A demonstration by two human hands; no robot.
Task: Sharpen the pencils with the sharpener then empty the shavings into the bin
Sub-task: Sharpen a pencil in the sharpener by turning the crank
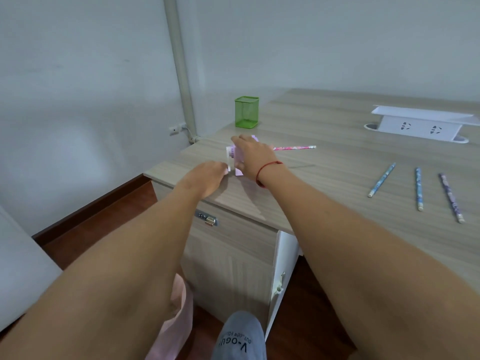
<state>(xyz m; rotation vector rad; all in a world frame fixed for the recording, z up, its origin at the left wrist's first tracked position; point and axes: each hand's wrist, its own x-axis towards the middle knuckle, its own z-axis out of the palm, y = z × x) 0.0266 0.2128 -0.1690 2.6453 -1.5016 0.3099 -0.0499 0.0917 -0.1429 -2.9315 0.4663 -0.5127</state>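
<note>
A: Where's the sharpener (238, 173)?
B: Centre frame, at the desk (324, 183) corner. The right hand (250, 154) curls over it, gripping.
A: And the left hand (207, 178)?
B: It pinches the white crank (228, 162). A pink pencil (294, 147) sticks out rightward, and 3 pencils (418, 189) lie at the far right.

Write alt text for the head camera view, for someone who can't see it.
A right hand grips a purple sharpener on a wooden desk while the left hand holds its white crank; a pink pencil sticks out. Three more pencils lie to the right.
</note>
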